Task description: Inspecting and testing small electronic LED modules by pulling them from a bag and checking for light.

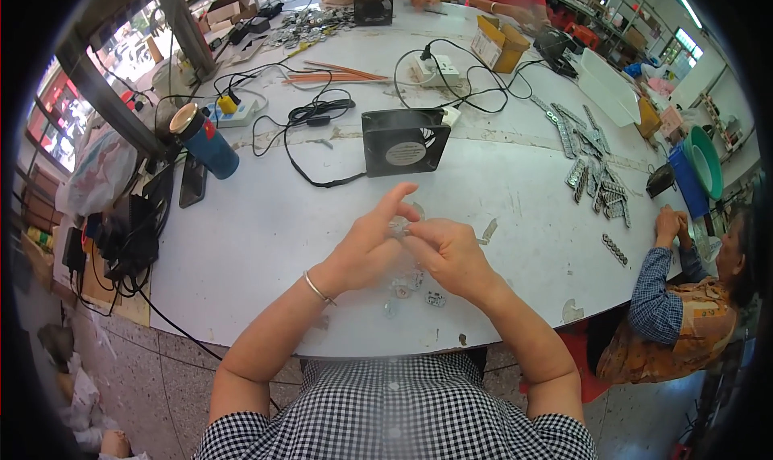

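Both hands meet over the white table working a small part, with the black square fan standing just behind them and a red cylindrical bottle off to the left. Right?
Not quite: in the head view the bottle is blue, not red. The left hand and right hand do meet over the white table, the black square fan behind them.

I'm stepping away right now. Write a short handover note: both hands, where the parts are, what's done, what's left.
Left hand and right hand meet above the white table, pinching one small clear part between their fingers.
A few more small parts lie on the table just under the hands, near its front edge.
A black fan stands behind them.
Done: cannot tell.
Left: the part in hand; the loose ones look untouched.
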The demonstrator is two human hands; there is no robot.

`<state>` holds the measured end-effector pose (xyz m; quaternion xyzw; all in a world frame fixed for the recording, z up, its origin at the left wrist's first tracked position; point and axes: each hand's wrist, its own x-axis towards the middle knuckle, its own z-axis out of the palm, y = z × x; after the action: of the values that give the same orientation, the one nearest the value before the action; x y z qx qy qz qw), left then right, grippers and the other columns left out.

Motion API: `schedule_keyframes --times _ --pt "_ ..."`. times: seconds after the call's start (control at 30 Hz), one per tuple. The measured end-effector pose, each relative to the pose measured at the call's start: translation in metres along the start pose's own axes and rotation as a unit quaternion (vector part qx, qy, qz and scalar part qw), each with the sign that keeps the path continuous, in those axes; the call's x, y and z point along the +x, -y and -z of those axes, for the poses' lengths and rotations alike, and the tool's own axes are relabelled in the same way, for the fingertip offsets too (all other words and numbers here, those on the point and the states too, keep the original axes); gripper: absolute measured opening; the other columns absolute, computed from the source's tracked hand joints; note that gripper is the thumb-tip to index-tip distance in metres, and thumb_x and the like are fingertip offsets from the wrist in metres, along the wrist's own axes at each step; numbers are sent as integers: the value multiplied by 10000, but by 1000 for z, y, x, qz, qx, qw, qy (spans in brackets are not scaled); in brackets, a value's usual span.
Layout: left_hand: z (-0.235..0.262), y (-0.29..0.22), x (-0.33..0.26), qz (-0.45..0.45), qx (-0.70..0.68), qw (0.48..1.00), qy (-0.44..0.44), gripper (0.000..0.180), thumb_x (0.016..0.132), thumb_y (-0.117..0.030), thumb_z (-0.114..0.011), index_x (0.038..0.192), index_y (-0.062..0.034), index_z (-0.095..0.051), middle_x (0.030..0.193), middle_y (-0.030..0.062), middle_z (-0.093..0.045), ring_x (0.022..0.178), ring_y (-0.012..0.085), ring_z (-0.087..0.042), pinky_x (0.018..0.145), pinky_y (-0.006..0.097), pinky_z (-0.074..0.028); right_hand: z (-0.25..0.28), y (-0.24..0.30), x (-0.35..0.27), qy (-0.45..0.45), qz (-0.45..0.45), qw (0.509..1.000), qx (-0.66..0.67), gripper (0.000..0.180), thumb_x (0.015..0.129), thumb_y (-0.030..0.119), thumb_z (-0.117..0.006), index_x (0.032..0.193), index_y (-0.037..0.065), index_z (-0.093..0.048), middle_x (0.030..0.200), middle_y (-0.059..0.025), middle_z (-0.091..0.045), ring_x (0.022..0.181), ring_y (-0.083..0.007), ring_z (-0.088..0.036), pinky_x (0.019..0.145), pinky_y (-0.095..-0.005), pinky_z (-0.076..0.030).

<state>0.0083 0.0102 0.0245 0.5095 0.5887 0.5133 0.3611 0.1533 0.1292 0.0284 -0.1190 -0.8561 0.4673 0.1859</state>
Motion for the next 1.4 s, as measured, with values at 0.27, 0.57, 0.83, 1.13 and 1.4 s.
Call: schedule_keyframes --times 0.27,0.57,0.83,1.13,1.4 --pt "1 -2 -1 2 61 997 -45 507 865 -24 -539 1368 -16 -473 1054 60 -593 713 74 -557 611 235 -463 10 5 2 0 14 1000 -8 148 924 77 -565 1008 -14 -645 753 -113 -653 646 -145 -617 597 -295 -491" --pt "25 -13 -8 9 54 995 82 225 974 -168 -598 895 33 -661 629 -23 -563 511 49 -493 466 219 -405 21 13 2 92 -104 975 173 160 964 114 -550 994 2 -660 673 -15 -619 569 -69 -577 514 -230 -452" --pt "33 -16 -11 41 -65 987 140 231 974 -173 -599 886 31 -661 645 -5 -580 508 49 -508 456 212 -408 24 8 4 165 -141 926 309 196 975 170 -549 1019 6 -647 761 -11 -618 601 -69 -574 552 -217 -475" --pt "29 -1 -9 5 -79 997 1 198 978 -113 -550 887 19 -665 717 38 -640 610 92 -598 550 234 -488 16 5 10 55 -152 965 207 169 972 143 -549 977 7 -650 732 -5 -628 567 -62 -567 522 -217 -449" --pt "22 16 -7 -181 288 934 -107 200 881 -62 -670 1071 -9 -634 683 88 -612 585 140 -611 551 260 -477 12 1 12 14 -111 990 80 161 953 136 -561 943 -2 -645 725 -15 -627 570 -68 -567 526 -231 -459"
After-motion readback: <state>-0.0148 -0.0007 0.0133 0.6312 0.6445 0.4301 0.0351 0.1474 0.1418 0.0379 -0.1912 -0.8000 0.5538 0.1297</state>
